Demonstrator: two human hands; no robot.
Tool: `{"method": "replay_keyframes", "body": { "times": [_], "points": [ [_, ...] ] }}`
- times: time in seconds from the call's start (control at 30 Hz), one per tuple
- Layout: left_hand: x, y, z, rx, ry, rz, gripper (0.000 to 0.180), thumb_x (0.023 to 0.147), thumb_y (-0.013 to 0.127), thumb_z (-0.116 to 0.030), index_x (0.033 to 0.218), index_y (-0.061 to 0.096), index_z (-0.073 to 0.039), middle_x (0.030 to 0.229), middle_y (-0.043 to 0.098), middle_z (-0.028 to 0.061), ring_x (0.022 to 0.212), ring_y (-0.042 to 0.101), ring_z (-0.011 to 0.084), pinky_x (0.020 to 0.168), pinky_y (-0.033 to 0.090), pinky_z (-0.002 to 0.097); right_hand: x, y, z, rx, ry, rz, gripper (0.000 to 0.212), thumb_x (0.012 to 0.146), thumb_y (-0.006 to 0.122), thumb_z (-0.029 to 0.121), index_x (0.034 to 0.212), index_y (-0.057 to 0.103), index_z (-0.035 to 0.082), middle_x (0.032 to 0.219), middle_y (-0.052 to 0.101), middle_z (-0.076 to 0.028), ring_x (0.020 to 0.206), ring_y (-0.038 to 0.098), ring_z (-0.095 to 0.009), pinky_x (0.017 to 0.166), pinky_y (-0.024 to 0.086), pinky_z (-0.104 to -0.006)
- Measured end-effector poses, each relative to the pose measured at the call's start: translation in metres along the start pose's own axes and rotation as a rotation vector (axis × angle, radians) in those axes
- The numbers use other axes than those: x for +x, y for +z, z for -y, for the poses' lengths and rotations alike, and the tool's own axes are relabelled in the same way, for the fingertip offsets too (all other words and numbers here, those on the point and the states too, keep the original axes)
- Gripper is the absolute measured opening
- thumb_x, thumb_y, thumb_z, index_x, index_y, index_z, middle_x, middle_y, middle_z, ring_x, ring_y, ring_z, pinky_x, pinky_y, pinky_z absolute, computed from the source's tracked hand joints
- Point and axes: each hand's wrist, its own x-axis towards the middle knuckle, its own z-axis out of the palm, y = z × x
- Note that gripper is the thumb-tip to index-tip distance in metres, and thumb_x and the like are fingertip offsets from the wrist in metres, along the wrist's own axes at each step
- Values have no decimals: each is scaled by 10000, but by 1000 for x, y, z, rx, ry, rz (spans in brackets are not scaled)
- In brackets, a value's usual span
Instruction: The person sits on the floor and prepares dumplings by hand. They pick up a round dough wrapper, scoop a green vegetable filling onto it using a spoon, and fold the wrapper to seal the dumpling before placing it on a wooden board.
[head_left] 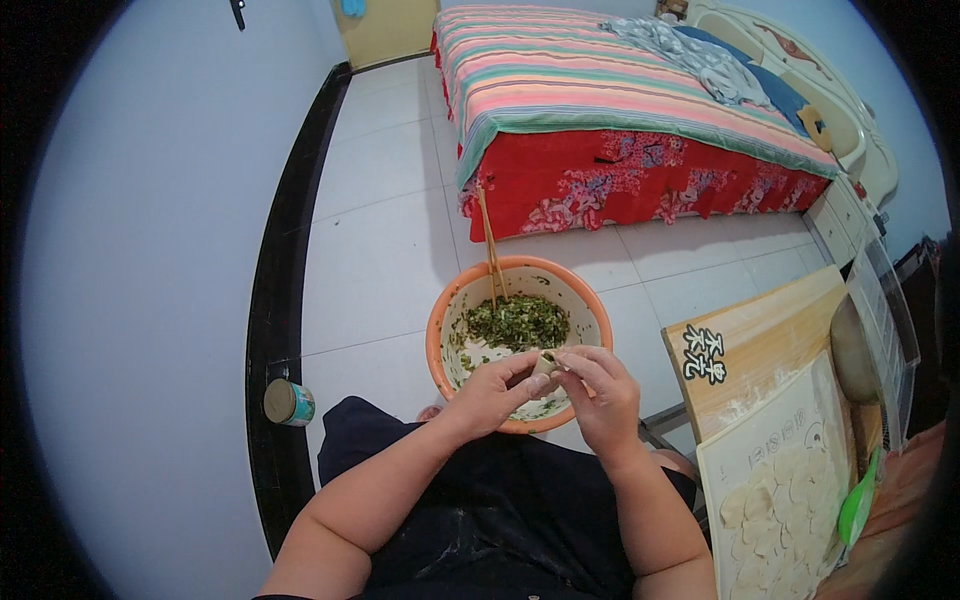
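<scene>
Over the near edge of a basin with an orange rim [437, 345], my left hand [490, 395] and my right hand [608, 400] meet around a small dumpling [545, 366]. Its pale dough is folded about a bit of green filling, which shows at the top. My left fingers cradle it from the left; those of my right hand pinch its edge. Both hands are closed on it and look floury. Chopped green filling [525, 322] lies in the basin, with chopsticks [490, 240] standing in it against the far rim.
At right, round dough wrappers [775, 510] lie on a white board [735, 435] over a wooden board [770, 315]. Beside them are a green scoop [857, 505] and a metal bowl [853, 350]. A can [285, 402] stands by the left wall. A bed [600, 95] is beyond.
</scene>
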Motion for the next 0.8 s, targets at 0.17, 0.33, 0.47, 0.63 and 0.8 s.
{"method": "replay_keyframes", "body": {
  "times": [0.17, 0.33, 0.47, 0.63, 0.8],
  "points": [
    [3, -6, 19, 197, 51, 21, 402, 956, 510, -184, 1311, 452, -5, 1041, 567, 31, 977, 548, 101, 882, 455, 266, -1, 0, -5, -2, 14, 62, 131, 743, 685, -4, 866, 647, 14, 868, 650, -115, 774, 650, -262, 661, 526, -332],
    [1, 0, 7, -17, -42, -7, 425, 963, 496, -214, 1331, 437, -12, 1087, 563, 40, 1019, 546, 115, 908, 453, 282, -4, 1, -4, -4, 73, 40, 131, 758, 678, -6, 879, 633, 13, 852, 651, -116, 760, 652, -270, 649, 526, -326],
    [4, -1, 13, -47, -42, 6, 413, 961, 499, -223, 1312, 460, -9, 1094, 563, 41, 1011, 547, 116, 907, 454, 282, -7, 2, -4, 40, 205, 52, 193, 770, 675, -3, 956, 626, 18, 848, 652, -119, 753, 657, -258, 642, 527, -319],
    [5, 1, 12, 80, -9, -30, 389, 959, 506, -227, 1281, 497, -8, 1128, 580, 61, 1053, 546, 130, 906, 449, 278, -3, 2, -4, 115, 198, 14, 200, 782, 671, 12, 980, 653, 20, 844, 655, -120, 745, 661, -239, 639, 527, -309],
    [3, 2, 13, 274, -33, -34, 377, 961, 502, -217, 1274, 501, -7, 1179, 583, 93, 1081, 545, 138, 913, 450, 276, -2, -3, -6, 39, 185, 133, 126, 779, 667, 20, 905, 677, 13, 857, 656, -116, 736, 656, -239, 629, 522, -305]
  ]
}}
